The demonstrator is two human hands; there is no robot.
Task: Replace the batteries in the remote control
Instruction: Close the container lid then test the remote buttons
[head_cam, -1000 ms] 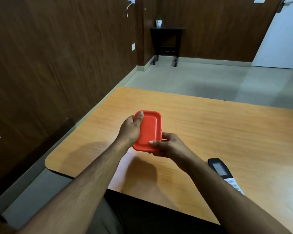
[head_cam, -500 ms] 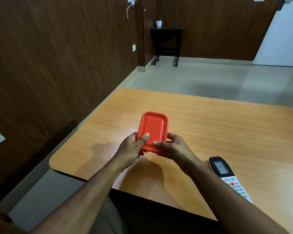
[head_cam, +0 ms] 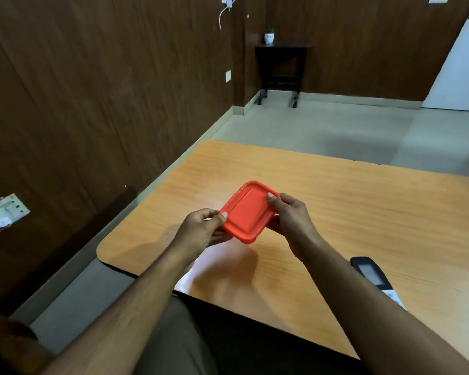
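As both hands grip red box (head_cam: 248, 212) | above table (head_cam: 336, 212) near-left corner

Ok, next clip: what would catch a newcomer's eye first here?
The red lidded container, held above the wooden table near its left corner, left hand and right hand gripping opposite edges. Then the remote control, lying on the table at the right, half hidden behind the right forearm.

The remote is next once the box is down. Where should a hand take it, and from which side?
Probably across the long sides of the remote, near its dark display end, coming from above with the right hand. It is slim, lies flat on the table, and that end is the exposed part; the rest runs under the right forearm. Both hands now hold the red box.
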